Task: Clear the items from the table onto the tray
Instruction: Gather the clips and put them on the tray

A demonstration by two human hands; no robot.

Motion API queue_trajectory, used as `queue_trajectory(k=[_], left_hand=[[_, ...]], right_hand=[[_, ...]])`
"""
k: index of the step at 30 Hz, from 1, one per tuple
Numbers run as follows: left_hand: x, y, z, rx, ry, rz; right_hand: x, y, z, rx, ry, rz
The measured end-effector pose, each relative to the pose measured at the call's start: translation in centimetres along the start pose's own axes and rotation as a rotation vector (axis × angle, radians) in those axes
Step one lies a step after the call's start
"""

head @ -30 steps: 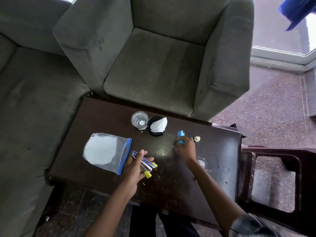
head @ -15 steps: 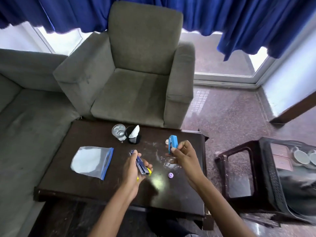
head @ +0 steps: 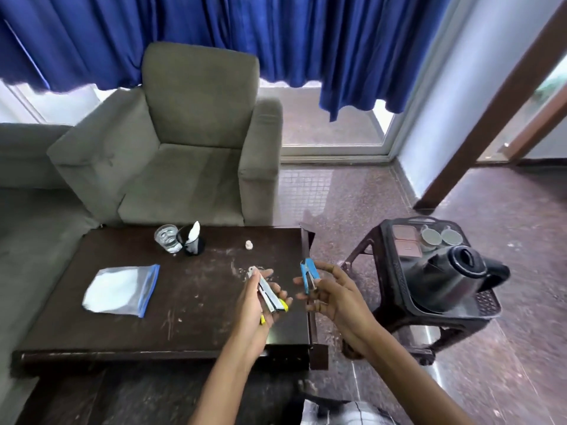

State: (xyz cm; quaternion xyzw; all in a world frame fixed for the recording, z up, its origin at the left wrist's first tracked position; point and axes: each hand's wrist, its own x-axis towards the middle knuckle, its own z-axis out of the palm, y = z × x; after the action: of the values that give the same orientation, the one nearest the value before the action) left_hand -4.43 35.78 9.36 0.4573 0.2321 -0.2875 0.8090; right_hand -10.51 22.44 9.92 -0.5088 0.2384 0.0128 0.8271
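Swinging right since the last frame, the left hand (head: 256,305) is gripping the silver stapler (head: 270,294) along its body and the right hand (head: 334,299) is pinching the blue stapler (head: 307,275) near its tail, both by the table (head: 199,302) edge, short of the tray (head: 487,303). Small, rigid, light, probably slick: mid-body holds are looking safest

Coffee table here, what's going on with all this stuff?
A person is clearing the table. Their left hand holds a silver and yellow tool, their right hand a blue stapler, both held above it. A zip bag, glass, black cup and small white piece sit on it. The tray with the kettle stands at the right.
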Motion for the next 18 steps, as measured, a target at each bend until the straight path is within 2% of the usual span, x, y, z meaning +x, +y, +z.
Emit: queue_trajectory(k=[7, 14, 18], left_hand=[[1.3, -4.5, 7.6, 0.054, -0.125, -0.067], [5.3, -10.8, 19.5, 0.087, -0.214, -0.227], [7.8, -14.5, 26.2, 0.064, -0.284, -0.298]], right_hand=[[-1.5, -3.5, -8.2, 0.122, 0.112, -0.050], [1.0, -9.4, -22.6, 0.286, 0.394, -0.100], [4.9, -13.1, -31.8, 0.138, 0.534, -0.046]])
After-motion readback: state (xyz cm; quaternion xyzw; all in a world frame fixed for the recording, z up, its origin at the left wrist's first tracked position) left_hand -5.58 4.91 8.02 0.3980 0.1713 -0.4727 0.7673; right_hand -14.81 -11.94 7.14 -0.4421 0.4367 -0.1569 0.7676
